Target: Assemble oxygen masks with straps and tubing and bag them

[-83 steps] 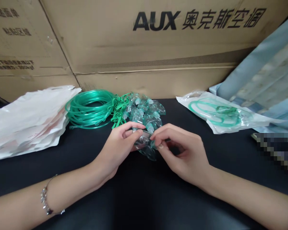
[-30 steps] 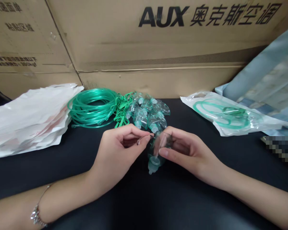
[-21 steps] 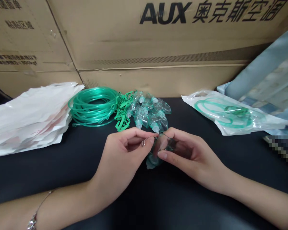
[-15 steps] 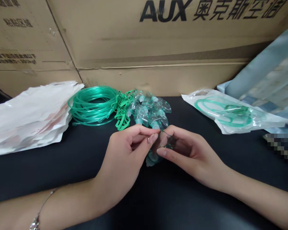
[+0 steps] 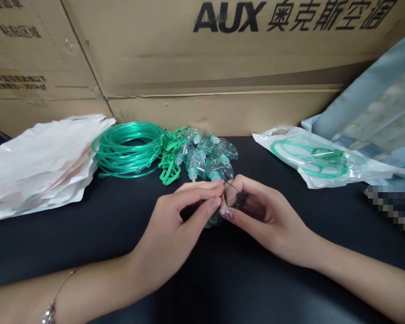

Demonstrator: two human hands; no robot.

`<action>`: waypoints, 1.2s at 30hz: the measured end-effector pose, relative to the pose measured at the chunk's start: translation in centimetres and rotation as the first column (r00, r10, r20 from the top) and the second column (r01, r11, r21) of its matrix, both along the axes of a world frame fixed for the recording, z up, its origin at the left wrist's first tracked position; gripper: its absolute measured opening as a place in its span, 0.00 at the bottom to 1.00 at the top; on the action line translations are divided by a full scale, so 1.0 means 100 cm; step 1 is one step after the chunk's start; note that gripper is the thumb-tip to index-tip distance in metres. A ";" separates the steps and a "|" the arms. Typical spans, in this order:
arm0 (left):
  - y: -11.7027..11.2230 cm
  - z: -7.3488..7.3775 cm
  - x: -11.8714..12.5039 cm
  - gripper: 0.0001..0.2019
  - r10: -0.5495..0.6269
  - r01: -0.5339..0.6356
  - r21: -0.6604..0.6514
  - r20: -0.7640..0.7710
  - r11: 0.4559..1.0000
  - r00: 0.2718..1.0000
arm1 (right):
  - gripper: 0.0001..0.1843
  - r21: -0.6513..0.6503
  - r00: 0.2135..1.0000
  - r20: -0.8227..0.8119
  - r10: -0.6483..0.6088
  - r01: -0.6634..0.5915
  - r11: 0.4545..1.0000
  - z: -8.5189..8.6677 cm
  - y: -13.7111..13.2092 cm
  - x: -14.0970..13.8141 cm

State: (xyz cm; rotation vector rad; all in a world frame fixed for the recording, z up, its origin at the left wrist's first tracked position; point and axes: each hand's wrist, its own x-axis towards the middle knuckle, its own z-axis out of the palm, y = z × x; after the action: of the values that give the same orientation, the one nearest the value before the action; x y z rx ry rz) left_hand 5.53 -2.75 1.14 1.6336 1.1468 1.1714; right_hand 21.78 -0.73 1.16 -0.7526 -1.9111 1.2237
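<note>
Between my hands is a clear, green-tinted oxygen mask [image 5: 216,220], mostly hidden by my fingers. My left hand [image 5: 185,216] pinches at its edge, thumb against fingertips. My right hand [image 5: 270,216] curls round the mask's right side with the thumb below and fingers above. A thin dark line, which may be the mask's rim or a cord, runs between the two hands' fingertips. Just beyond lies a pile of similar clear masks [image 5: 205,155]. Green elastic straps [image 5: 170,155] lie left of that pile.
A coil of green tubing [image 5: 128,148] sits left of the straps. White pouches [image 5: 40,162] are stacked at far left. A clear-fronted bag with tubing [image 5: 320,155] lies at right. Cardboard boxes [image 5: 222,63] stand behind the black table [image 5: 195,279]; blue cloth [image 5: 367,108] hangs at right.
The mask between my hands shows less than before, now turned further behind my fingers. My right thumb has shifted closer to my left fingertips. The view has moved slightly.
</note>
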 end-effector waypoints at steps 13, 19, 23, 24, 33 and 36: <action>0.029 0.010 -0.016 0.09 -0.252 0.399 -0.444 0.354 0.802 0.901 | 0.09 -0.046 0.984 -0.043 0.171 -0.173 0.984 0.003 0.000 0.007; 0.038 0.012 -0.024 0.08 -0.396 0.521 -0.465 0.343 0.716 0.851 | 0.03 0.042 0.987 0.056 0.149 -0.152 0.987 0.003 0.001 0.004; 0.038 0.016 -0.027 0.05 -0.501 0.550 -0.489 0.241 0.677 0.831 | 0.13 0.015 0.994 -0.034 0.106 -0.105 0.994 0.001 0.002 0.004; 0.036 0.017 -0.026 0.04 -0.509 0.543 -0.498 0.218 0.675 0.833 | 0.13 -0.009 0.993 -0.064 0.099 -0.099 0.995 0.001 0.002 0.003; 0.031 0.012 -0.026 0.04 -0.369 0.506 -0.465 0.357 0.726 0.858 | 0.10 -0.446 0.953 -0.170 0.252 -0.302 0.842 0.006 0.015 0.006; 0.033 0.012 -0.028 0.05 -0.345 0.504 -0.460 0.388 0.731 0.854 | 0.12 -0.508 0.947 -0.179 0.268 -0.322 0.798 0.004 0.016 0.006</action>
State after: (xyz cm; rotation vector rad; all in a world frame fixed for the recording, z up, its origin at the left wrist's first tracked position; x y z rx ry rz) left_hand 2.77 0.60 2.37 1.1475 0.7593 0.6492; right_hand 22.39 0.82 1.61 -0.6592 -1.6528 2.0048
